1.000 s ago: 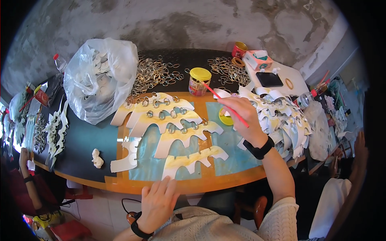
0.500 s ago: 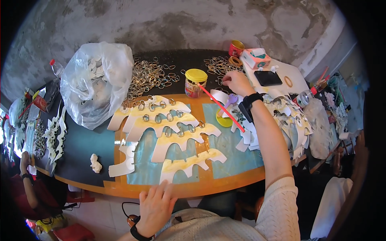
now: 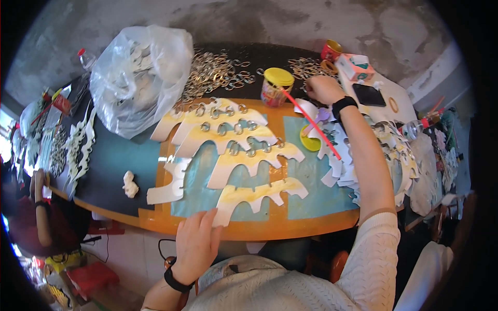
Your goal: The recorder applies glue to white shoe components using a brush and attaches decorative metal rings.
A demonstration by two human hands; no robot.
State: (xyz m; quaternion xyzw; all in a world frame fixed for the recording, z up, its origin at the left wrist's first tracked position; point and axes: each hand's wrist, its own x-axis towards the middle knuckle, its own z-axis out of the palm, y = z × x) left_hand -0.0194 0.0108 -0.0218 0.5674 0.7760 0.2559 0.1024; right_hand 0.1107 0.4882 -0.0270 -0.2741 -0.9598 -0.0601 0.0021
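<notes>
My right hand [image 3: 324,89] reaches to the far side of the table, fingers curled down into a pile of metal rings [image 3: 306,67]; what the fingers hold is hidden. A red stick [image 3: 314,127] lies free across a yellow dish [image 3: 310,142], one end near a yellow-lidded jar [image 3: 277,85]. My left hand [image 3: 197,243] rests flat at the near table edge, its fingertips on the nearest cream cardboard cutout [image 3: 259,194]. Behind it lie several more cutouts [image 3: 228,137] with rings stuck on them.
A clear plastic bag [image 3: 140,78] stands at the back left beside a bigger heap of rings [image 3: 218,72]. A stack of white cutouts [image 3: 394,155], a phone [image 3: 368,95], a red cup [image 3: 331,50] and a small box [image 3: 355,66] are at the right. Another person [image 3: 39,207] sits at the left.
My right hand let go of the red stick over the yellow dish and moved away to the far ring pile. The left hand stayed at the table edge.
</notes>
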